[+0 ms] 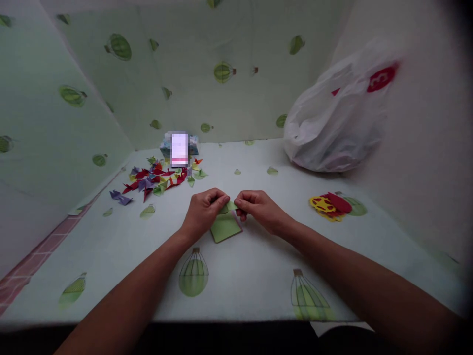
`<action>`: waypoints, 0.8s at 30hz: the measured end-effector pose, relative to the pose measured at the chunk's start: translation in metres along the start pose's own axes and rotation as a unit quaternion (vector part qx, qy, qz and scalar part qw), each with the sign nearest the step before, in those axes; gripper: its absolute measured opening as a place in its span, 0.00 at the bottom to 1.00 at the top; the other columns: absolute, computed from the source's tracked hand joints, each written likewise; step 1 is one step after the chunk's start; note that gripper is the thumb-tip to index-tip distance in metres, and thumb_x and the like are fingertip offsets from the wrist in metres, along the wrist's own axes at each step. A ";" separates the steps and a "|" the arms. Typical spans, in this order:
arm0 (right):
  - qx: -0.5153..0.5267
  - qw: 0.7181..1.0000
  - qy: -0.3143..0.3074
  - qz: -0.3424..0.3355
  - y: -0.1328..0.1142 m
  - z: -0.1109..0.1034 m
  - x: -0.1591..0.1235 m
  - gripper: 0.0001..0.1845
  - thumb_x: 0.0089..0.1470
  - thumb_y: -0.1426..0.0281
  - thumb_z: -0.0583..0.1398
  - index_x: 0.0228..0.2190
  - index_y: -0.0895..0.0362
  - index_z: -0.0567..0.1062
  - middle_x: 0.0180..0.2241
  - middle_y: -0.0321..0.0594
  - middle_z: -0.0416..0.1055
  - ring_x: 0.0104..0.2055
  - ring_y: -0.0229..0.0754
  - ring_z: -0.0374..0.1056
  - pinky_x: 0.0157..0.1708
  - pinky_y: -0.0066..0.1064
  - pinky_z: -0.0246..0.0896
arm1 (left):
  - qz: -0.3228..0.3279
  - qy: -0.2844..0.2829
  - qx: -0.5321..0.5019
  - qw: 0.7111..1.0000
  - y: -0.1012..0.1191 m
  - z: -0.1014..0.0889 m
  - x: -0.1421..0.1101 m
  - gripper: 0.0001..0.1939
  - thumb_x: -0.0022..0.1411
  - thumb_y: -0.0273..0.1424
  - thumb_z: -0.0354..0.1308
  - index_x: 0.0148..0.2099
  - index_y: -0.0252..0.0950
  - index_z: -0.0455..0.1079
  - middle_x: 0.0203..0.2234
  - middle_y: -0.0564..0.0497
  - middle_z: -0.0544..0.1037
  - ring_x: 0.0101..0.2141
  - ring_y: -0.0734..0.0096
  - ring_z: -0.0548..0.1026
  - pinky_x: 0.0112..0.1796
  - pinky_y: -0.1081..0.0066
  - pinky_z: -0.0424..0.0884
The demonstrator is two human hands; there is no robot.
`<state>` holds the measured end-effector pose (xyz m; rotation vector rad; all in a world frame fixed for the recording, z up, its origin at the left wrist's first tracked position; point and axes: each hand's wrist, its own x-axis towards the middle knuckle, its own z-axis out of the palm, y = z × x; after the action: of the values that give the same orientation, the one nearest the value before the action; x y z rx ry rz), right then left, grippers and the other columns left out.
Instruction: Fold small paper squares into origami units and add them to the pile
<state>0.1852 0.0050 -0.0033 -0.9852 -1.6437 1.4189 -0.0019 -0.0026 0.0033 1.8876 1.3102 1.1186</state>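
Observation:
A small piece of folded green paper [229, 206] is pinched between my two hands, just above the table. My left hand [207, 209] is closed on its left side, thumb on top. On the right side, the fingertips of my right hand [258, 207] grip the same paper. Directly beneath lies a stack of square green paper [225, 228], its far part hidden by my hands. The exact fold in the held paper is too small to tell.
Several folded paper cranes [157, 178] in many colours lie in a heap at the back left, before a lit phone [179, 148] leaning on a box. Red and yellow paper cut-outs [330, 206] lie at right. A white plastic bag [332, 118] stands at the back right.

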 end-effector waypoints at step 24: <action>-0.237 0.957 0.074 -0.148 -0.010 -0.003 -0.003 0.11 0.57 0.70 0.55 0.23 0.55 0.65 0.21 0.33 0.62 0.25 0.36 0.57 0.29 0.30 0.50 | -0.125 -0.060 -0.274 0.952 -0.002 -0.004 0.005 0.16 0.56 0.41 0.67 0.40 0.34 0.78 0.26 0.53 0.74 0.25 0.77 0.70 0.28 0.75 0.70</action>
<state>0.1886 0.0026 0.0066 -1.0184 -1.9654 0.7466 -0.0060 0.0026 0.0049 1.3206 1.0021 1.0752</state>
